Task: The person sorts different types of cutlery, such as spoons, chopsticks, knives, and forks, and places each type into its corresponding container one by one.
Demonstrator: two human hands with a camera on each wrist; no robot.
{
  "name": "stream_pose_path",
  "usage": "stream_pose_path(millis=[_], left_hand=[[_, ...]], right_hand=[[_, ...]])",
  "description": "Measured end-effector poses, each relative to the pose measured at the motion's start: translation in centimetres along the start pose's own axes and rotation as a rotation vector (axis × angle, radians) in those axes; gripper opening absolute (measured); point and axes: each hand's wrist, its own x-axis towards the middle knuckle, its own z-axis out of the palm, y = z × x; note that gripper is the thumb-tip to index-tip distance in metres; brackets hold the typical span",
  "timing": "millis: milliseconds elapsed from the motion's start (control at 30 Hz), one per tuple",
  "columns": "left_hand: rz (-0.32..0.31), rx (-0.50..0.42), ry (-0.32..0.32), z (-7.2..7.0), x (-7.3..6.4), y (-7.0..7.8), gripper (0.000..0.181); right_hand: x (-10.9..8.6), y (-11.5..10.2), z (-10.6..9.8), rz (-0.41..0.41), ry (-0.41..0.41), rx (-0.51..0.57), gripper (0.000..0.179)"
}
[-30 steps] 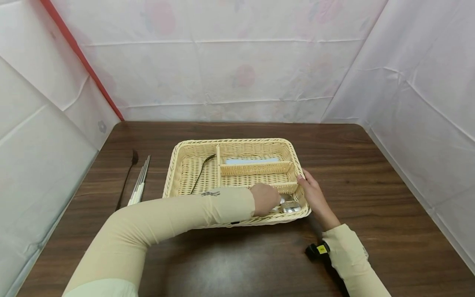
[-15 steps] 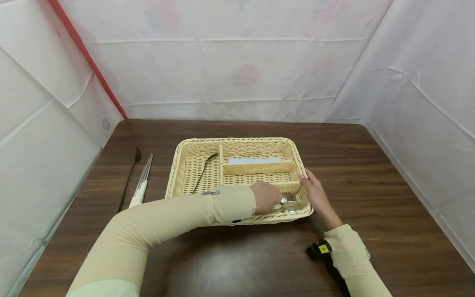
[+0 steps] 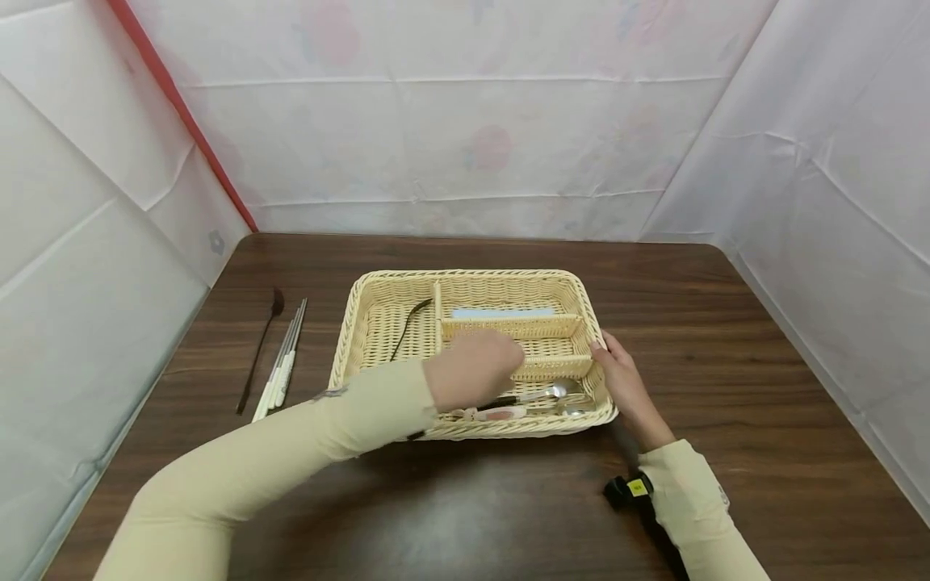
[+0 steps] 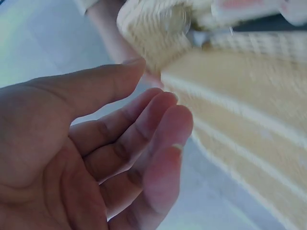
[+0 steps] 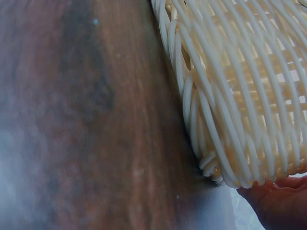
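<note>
My left hand (image 3: 475,367) hovers over the front part of a cream woven cutlery basket (image 3: 465,273). In the left wrist view, this hand (image 4: 110,148) has loosely bent fingers with nothing between them and is apart from the basket. Under and beside it, the front compartment holds a spoon (image 3: 559,389) with a dark handle, a pink-handled utensil (image 3: 501,413) and another shiny spoon head (image 3: 571,410). My right hand (image 3: 626,391) grips the basket's right end, thumb over the rim. A slim dark utensil (image 3: 408,329) leans in the left compartment.
Left of the basket, a long dark spoon (image 3: 277,303) and several chopsticks (image 3: 285,367) with white handles lie on the brown table (image 3: 726,339). A pale blue strip (image 3: 503,313) lies in the back compartment. White sheeting (image 3: 450,145) surrounds the table.
My left hand has lifted from the front compartment and moved left, uncovering the dark-handled spoon and pink-handled utensil. My right hand keeps its grip on the basket. The view has shifted slightly.
</note>
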Motion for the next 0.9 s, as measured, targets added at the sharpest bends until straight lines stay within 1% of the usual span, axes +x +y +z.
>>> stream_pose_path(millis=[67, 100, 167, 267, 333, 400, 567, 667, 733, 800, 900], left_hand=[[-0.043, -0.047, 0.051, -0.7, -1.3, -1.5, 0.021], [-0.067, -0.061, 0.077, -1.1, -2.0, -2.4, 0.018], [-0.113, -0.056, 0.133, -1.5, -3.4, -4.3, 0.015], [-0.240, -0.054, 0.165, -1.8, -5.7, -7.0, 0.006], [-0.322, -0.041, 0.178, -1.7, -7.3, -8.8, 0.003], [-0.400, -0.034, 0.181, -1.6, -9.1, -10.6, 0.006], [-0.559, -0.051, 0.204, -1.1, -13.2, -15.0, 0.014], [-0.621, -0.068, 0.211, -0.7, -15.3, -17.7, 0.017], [-0.645, -0.079, 0.216, -0.3, -16.5, -19.3, 0.017], [-0.663, -0.087, 0.212, 0.2, -17.5, -20.4, 0.016], [-0.694, -0.097, 0.192, 1.2, -18.6, -21.7, 0.015]], right_hand=[[0.0, 0.0, 0.0, 0.004, 0.005, -0.007, 0.052], [0.0, 0.0, 0.0, 0.006, 0.009, -0.007, 0.052], [0.0, -0.1, 0.0, 0.008, 0.015, 0.002, 0.051], [0.0, -0.1, 0.0, 0.005, 0.019, 0.019, 0.051], [0.0, -0.1, 0.1, -0.002, 0.020, 0.023, 0.050], [0.0, -0.1, 0.1, -0.006, 0.019, 0.023, 0.050], [0.0, -0.2, 0.0, -0.008, 0.017, 0.011, 0.050], [-0.1, -0.2, 0.0, -0.005, 0.026, 0.003, 0.050], [-0.1, -0.3, 0.0, -0.002, 0.028, 0.004, 0.050], [-0.1, -0.3, -0.1, 0.001, 0.025, 0.005, 0.050], [-0.1, -0.4, 0.0, 0.013, 0.021, -0.002, 0.050]])
